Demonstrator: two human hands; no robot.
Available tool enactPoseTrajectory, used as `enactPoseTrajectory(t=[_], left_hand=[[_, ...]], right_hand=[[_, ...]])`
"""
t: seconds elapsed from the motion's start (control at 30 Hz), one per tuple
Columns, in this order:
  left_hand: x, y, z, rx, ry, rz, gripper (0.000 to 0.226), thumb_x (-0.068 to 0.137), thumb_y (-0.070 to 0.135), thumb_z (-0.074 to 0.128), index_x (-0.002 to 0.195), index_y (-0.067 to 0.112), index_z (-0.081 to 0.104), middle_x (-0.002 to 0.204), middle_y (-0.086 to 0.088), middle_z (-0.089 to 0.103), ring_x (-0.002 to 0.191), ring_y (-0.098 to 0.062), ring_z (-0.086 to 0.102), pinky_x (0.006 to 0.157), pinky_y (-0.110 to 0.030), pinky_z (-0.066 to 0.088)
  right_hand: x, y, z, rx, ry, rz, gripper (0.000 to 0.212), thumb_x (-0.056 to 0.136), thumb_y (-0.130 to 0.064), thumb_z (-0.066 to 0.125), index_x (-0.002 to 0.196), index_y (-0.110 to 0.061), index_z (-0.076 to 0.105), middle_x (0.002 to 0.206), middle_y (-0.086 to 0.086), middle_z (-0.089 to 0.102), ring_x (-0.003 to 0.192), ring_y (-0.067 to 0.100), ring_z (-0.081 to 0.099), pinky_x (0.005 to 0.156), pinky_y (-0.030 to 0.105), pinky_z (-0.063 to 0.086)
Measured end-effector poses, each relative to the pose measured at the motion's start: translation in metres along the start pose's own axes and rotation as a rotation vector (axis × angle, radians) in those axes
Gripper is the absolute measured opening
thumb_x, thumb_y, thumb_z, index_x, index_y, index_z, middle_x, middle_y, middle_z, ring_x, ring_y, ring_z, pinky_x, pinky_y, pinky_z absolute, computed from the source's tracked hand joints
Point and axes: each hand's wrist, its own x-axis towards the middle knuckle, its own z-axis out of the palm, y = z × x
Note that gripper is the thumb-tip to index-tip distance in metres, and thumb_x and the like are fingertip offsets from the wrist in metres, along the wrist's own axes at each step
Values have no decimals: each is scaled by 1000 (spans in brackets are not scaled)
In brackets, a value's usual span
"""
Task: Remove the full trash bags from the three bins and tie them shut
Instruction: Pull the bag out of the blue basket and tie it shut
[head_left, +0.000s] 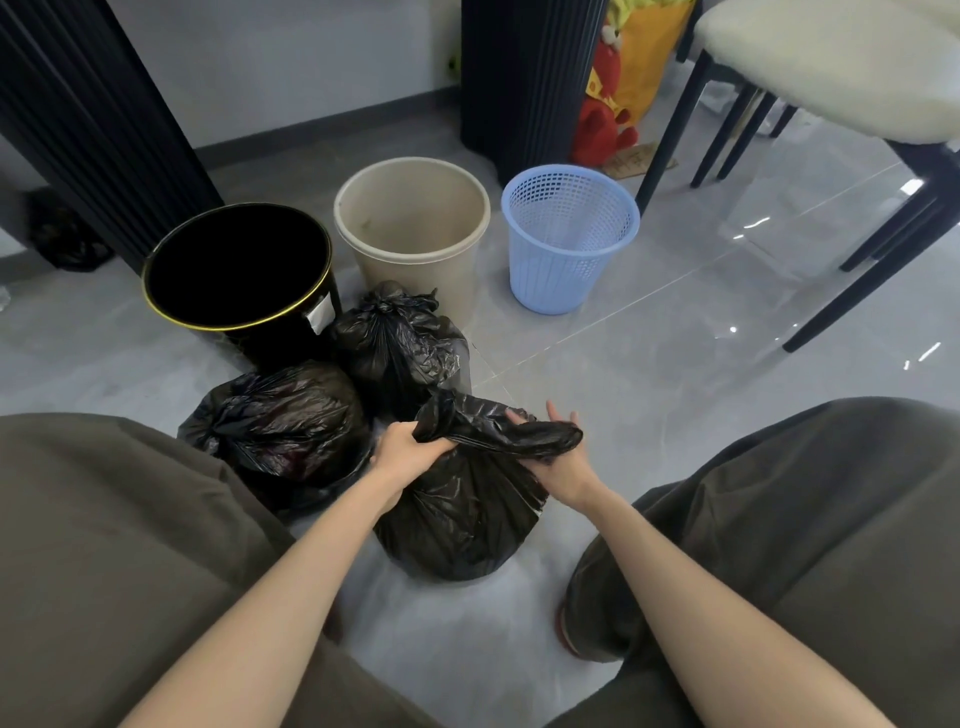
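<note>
Three bins stand in a row on the floor with no bag inside: a black bin (236, 267) with a gold rim, a beige bin (413, 223), a blue mesh bin (569, 236). In front lie three full black trash bags. The far bag (400, 343) has a knotted top. The left bag (280, 421) looks closed. The near bag (457, 519) sits between my knees. My left hand (408, 454) grips its gathered neck. A flap of the neck drapes over my right hand (563, 460), whose fingers are spread and mostly straight under the plastic.
A dark fluted column (524, 78) stands behind the bins, another dark panel (88, 119) at the left. A white cushioned chair (831, 67) with black legs is at the right. A red and yellow plush toy (608, 98) leans by the column. Glossy grey tiles cover the floor.
</note>
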Motion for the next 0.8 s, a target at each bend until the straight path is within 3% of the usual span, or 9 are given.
enactPoseTrajectory(t=[0.07,0.1,0.17,0.27,0.4,0.53,0.6,0.7,0.8], left_hand=[[1,0,0,-24,-11,7,19,78,18,74,94,7,72,76,1,66,76,-12,61,69,-21,49],[1,0,1,-46,-9,9,20,78,18,74,96,7,72,80,-1,68,77,-12,61,71,-23,49],[-1,1,2,-104,4,5,25,78,18,74,100,6,72,90,-6,70,83,-15,63,78,-27,50],[-1,-1,7,-168,0,-10,28,77,17,76,101,5,71,89,-4,69,76,-10,62,66,-15,51],[-1,2,11,-215,-38,-4,31,74,19,79,102,8,71,89,1,70,73,-1,61,54,-4,46],[-1,7,16,-211,-69,26,32,78,18,75,107,7,69,87,4,67,74,0,59,53,-1,44],[-1,8,15,-228,-64,30,30,82,17,71,111,6,67,95,0,66,76,-2,57,53,1,43],[-1,8,12,-220,-59,18,30,86,15,66,115,7,65,105,-6,65,83,-7,57,53,2,43],[-3,10,14,-148,-61,35,29,85,17,67,113,6,65,103,-6,65,84,-9,57,54,-2,44]], right_hand=[[0,-17,-4,435,27,53,33,98,-28,47,130,-23,51,135,-5,51,132,17,41,109,21,32],[-1,-26,-5,626,58,100,25,98,-22,46,122,-23,56,124,-6,57,121,13,50,98,17,41],[-3,-42,-6,827,129,194,20,99,-20,43,115,-19,56,113,-4,61,109,12,57,88,24,46],[5,-56,-3,1063,181,345,23,97,-12,37,100,-12,60,100,3,66,95,16,62,77,27,50],[16,-59,-5,1342,248,520,38,91,-5,31,112,5,61,113,16,67,107,28,62,97,38,49],[15,-62,-12,1352,368,537,35,91,-4,31,99,1,65,100,13,69,96,28,64,85,36,53],[13,-62,-16,1182,435,528,29,94,-6,33,86,-11,60,89,5,64,88,21,60,77,31,50],[13,-63,-24,954,428,463,26,96,-12,35,83,-16,57,87,1,61,91,20,58,84,34,46],[17,-73,-27,994,331,407,26,94,-10,37,84,-13,61,92,7,67,95,26,62,91,39,50]])
